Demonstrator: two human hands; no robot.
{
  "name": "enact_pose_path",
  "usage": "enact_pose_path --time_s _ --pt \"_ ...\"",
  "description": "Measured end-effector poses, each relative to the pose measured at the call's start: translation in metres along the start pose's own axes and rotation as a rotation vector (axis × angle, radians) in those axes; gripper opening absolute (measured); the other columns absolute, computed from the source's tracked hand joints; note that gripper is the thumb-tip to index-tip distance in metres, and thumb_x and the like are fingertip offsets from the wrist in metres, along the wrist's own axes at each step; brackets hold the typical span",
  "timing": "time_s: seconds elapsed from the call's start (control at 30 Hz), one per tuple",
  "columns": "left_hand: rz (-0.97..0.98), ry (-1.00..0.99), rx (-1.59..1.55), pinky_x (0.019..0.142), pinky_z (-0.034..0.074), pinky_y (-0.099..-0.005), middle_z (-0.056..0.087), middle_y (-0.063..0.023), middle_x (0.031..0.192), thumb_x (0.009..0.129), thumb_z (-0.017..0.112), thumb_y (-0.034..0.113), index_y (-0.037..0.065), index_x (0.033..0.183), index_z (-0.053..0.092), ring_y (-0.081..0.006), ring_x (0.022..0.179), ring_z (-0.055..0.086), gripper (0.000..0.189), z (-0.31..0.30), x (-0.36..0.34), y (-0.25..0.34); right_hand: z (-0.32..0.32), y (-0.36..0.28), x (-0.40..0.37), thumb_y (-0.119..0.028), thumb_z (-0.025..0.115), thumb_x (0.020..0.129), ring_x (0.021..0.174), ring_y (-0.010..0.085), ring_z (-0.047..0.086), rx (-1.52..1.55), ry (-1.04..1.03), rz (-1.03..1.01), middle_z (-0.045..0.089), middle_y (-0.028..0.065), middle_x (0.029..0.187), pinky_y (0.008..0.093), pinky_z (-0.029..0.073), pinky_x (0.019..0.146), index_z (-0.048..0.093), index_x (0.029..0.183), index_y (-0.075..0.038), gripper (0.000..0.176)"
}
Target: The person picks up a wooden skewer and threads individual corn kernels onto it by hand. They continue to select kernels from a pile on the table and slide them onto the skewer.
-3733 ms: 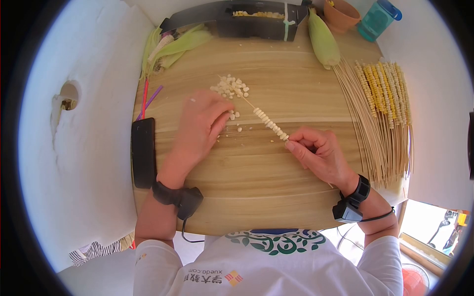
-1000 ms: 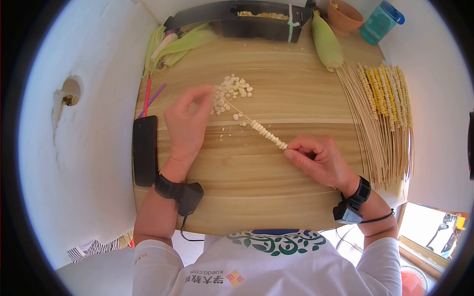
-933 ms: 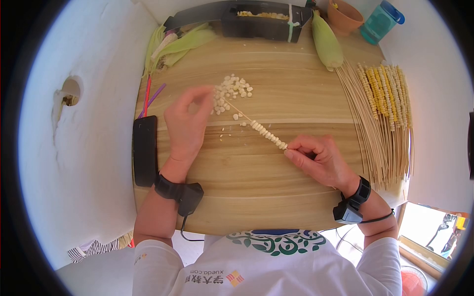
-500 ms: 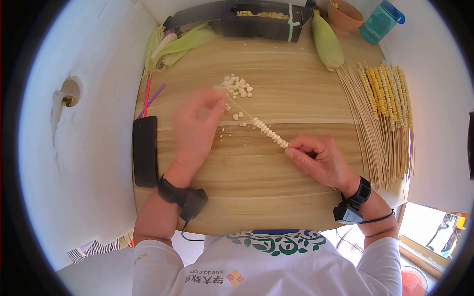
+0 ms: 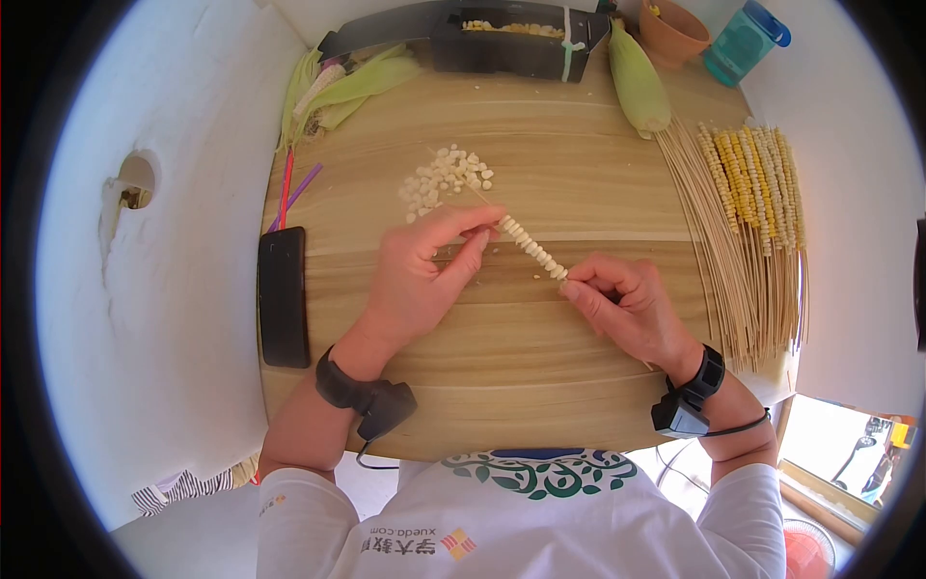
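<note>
From my screen, the phone (image 5: 283, 296) lies left of the left hand (image 5: 424, 280). That hand was blurred over the kernels (image 5: 444, 179) half a second ago. It has now come back, thumb and forefinger pinched on the free end of the skewer (image 5: 531, 253). I cannot tell whether a kernel sits between them. The pile lies just beyond its fingertips. The right hand (image 5: 627, 309) pinches the skewer just below the threaded row, as before. Sticks (image 5: 743, 222) lie right of it. My shirt (image 5: 424, 540) reads "xueda.com", upside down.
</note>
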State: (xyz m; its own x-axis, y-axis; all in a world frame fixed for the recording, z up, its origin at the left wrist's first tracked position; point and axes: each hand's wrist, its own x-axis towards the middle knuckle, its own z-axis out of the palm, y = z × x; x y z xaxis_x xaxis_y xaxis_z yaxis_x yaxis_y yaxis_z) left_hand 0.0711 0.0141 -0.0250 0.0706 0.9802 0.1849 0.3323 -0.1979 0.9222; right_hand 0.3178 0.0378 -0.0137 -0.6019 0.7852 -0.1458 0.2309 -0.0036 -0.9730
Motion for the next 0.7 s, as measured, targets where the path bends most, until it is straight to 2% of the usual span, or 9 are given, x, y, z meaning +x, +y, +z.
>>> enact_pose_path --time_s 0.03,0.7 --pt "0.043 -0.006 0.020 0.083 0.050 -0.0254 0.070 -0.0074 0.100 0.089 0.059 -0.005 0.000 0.115 0.065 -0.0124 0.093 0.064 0.028 0.0004 0.0001 -0.0009 -0.0002 0.0004 0.0001 -0.012 0.059 0.096 0.059 0.0023 0.031 0.001 -0.002 -0.004 0.039 -0.0078 0.063 0.0214 0.027 0.050 0.059 0.089 -0.001 0.013" --pt "0.070 -0.023 0.058 0.080 0.050 -0.0254 0.069 -0.0084 0.093 0.087 0.059 -0.007 0.002 0.114 0.066 -0.0132 0.087 0.064 0.029 0.0002 0.0002 0.0007 -0.0002 0.0010 0.0004 -0.011 0.059 0.096 0.057 0.0033 0.031 -0.042 -0.004 -0.005 0.037 -0.0065 0.061 0.0229 0.026 0.049 0.058 0.087 -0.001 0.014"
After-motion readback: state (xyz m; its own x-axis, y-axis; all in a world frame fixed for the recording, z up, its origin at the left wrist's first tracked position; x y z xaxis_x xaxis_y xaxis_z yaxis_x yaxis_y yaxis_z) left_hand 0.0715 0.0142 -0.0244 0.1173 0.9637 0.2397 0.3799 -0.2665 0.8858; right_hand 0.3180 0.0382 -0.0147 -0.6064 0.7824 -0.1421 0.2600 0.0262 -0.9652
